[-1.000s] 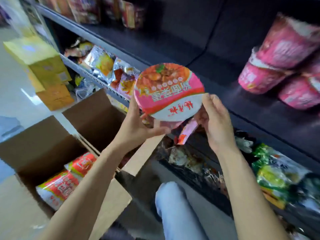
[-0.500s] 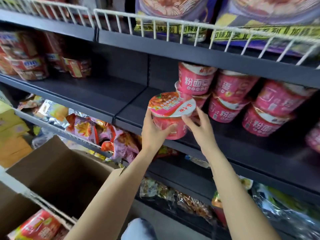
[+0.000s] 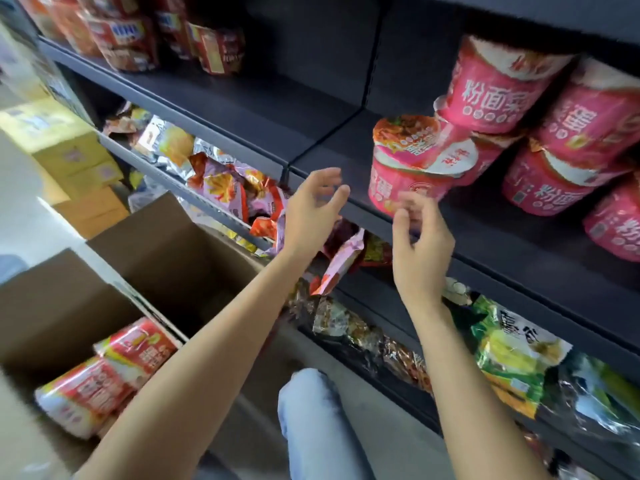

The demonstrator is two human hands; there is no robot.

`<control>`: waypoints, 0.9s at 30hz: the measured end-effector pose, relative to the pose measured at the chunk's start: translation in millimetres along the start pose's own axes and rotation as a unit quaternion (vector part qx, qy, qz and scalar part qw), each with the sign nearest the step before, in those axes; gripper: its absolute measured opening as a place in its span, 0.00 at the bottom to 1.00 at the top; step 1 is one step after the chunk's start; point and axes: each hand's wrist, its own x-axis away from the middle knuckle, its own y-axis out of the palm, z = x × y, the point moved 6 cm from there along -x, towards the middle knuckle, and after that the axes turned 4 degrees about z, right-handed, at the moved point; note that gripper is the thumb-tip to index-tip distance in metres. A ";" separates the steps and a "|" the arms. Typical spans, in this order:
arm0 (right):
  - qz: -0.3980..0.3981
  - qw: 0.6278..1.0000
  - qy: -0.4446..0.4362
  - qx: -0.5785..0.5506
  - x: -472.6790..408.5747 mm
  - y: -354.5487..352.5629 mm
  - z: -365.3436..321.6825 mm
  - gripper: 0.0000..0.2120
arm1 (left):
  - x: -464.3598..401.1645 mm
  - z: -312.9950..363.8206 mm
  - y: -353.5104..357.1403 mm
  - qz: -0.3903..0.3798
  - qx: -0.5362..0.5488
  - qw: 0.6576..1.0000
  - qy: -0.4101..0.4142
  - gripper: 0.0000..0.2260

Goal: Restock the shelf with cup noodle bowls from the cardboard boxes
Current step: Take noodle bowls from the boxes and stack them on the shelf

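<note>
A pink cup noodle bowl (image 3: 415, 164) stands on the dark shelf (image 3: 485, 233), at the front left of several stacked pink bowls (image 3: 540, 133). My left hand (image 3: 311, 209) hovers left of it, fingers relaxed, holding nothing. My right hand (image 3: 420, 240) hangs just below and in front of the bowl with loosely curled fingers, also empty. At the lower left, an open cardboard box (image 3: 45, 306) holds red cup noodle bowls (image 3: 104, 379).
A second open cardboard box (image 3: 166, 258) sits beside the first one. Snack bags (image 3: 228, 185) fill the lower wire-fronted shelf. Red packs (image 3: 124, 39) stand at the upper left. Yellow boxes (image 3: 65, 150) are stacked on the floor. My knee (image 3: 311, 420) is at bottom centre.
Both hands have let go of the pink bowl, which now stands on the shelf. The hands have drawn back toward me and the view has tilted down.
</note>
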 end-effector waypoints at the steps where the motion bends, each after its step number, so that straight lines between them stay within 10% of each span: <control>1: -0.040 0.999 -0.017 -0.002 10.0 19.4 -6.3 0.09 | 4.3 -11.8 -21.2 0.009 0.000 1.000 0.009 0.12; 6: -0.347 0.930 -0.087 0.086 71.3 165.3 -8.1 0.08 | 32.7 -130.6 -149.6 0.064 -0.185 0.981 -0.007 0.09; 13: -0.688 0.689 -0.125 0.190 182.8 390.6 57.5 0.15 | 50.7 -318.7 -251.5 -0.042 -0.481 0.859 -0.168 0.25; 19: -0.776 0.571 -0.083 0.256 288.6 511.9 132.7 0.25 | 55.5 -388.7 -268.9 -0.121 -0.526 0.826 -0.160 0.38; 27: -0.790 0.519 0.074 0.316 418.2 539.2 245.1 0.35 | 61.3 -422.5 -280.7 -0.126 -0.489 0.853 -0.130 0.48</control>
